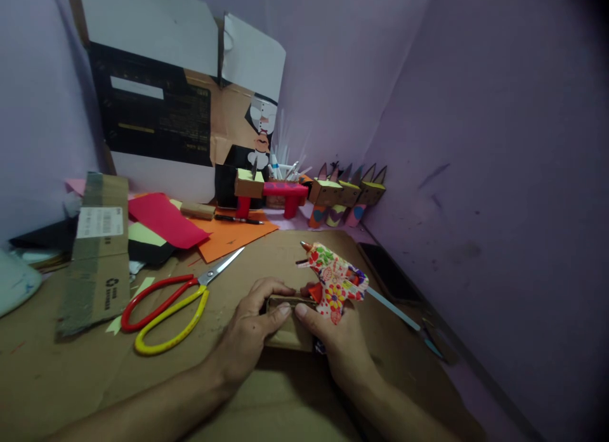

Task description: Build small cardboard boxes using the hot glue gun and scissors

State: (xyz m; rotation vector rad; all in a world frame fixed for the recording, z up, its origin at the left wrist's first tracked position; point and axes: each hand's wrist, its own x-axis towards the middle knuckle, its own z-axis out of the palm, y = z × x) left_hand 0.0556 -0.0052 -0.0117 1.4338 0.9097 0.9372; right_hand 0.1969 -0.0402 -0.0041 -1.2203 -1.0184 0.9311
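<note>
My left hand (247,328) is curled around a small brown cardboard piece (288,331) lying on the cardboard work surface (71,378), with the thumb pressed on its top. My right hand (340,337) grips a glue gun (335,278) wrapped in colourful flower-patterned tape, its nozzle pointing up and to the left, while the thumb touches the same cardboard piece. Both hands meet over the piece.
Red and yellow scissors (174,302) lie left of my hands. A folded cardboard strip (98,252), red and orange paper sheets (223,233), small cardboard figures (347,191), a pen cup (285,169) and a dark phone (387,271) surround the spot. Purple walls close in on the right.
</note>
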